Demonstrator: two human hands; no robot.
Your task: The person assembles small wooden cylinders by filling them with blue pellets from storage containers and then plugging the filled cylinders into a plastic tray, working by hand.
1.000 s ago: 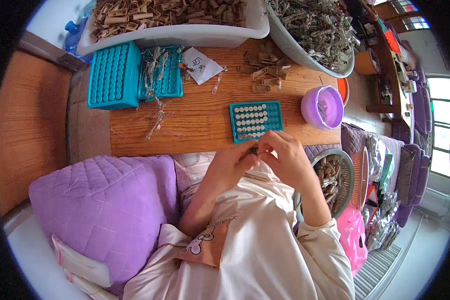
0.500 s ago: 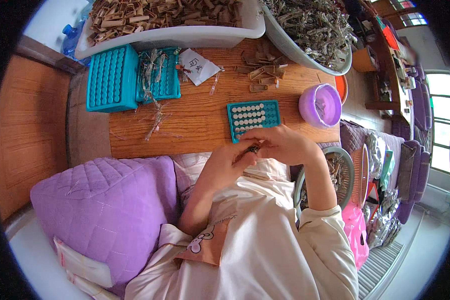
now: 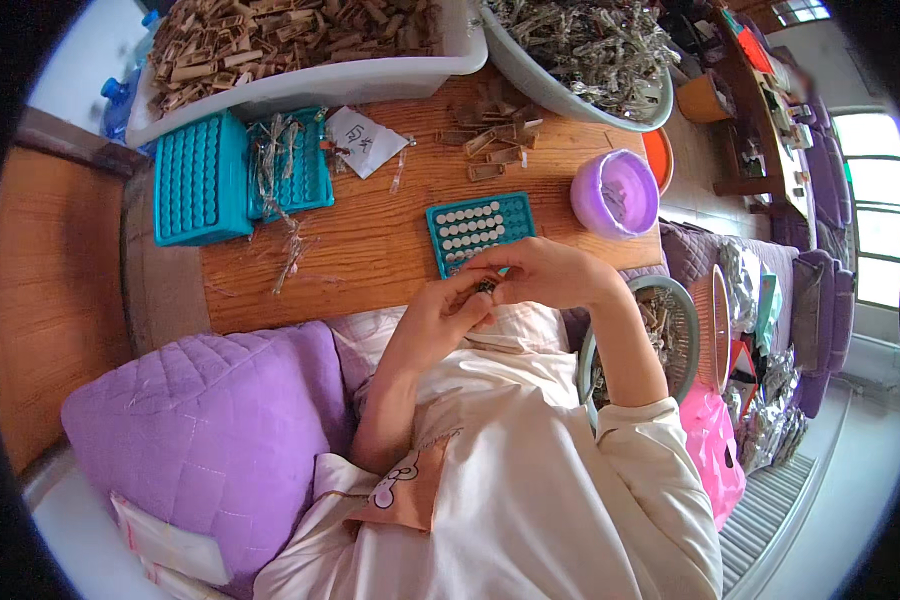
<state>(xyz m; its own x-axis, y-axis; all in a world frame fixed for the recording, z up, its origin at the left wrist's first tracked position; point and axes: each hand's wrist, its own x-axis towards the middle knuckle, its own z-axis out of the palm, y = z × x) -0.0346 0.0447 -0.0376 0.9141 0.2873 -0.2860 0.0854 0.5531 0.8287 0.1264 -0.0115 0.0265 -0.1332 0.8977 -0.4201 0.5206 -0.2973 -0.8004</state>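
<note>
First speaker: What are we looking at, starting with the largest thing?

Second speaker: We are looking down on a wooden counter (image 3: 360,225). Near its front edge, a teal tray (image 3: 517,215) is lying flat, with white round pieces (image 3: 470,228) filling its left part in rows.

First speaker: And the hands?

Second speaker: We are seeing both just in front of the tray, above the person's lap. The left hand (image 3: 445,318) is curling nearly closed, its thumb and fingers pinching a small dark piece (image 3: 486,287). The right hand (image 3: 550,275) is arching over from the other side, fingers bent down toward the same piece; we are not managing to tell whether they are gripping or only touching it.

First speaker: How are we expecting the piece to handle?

Second speaker: We are judging it light and probably stiff, easy to drop because it is so small. We are favouring a fingertip pinch at its sides; slipperiness and fragility are staying beyond our judgement.

First speaker: Which way is it pointing?

Second speaker: Fingers are covering most of it, so its direction and long axis are escaping us. Only a dark patch is showing between the fingertips.
</note>
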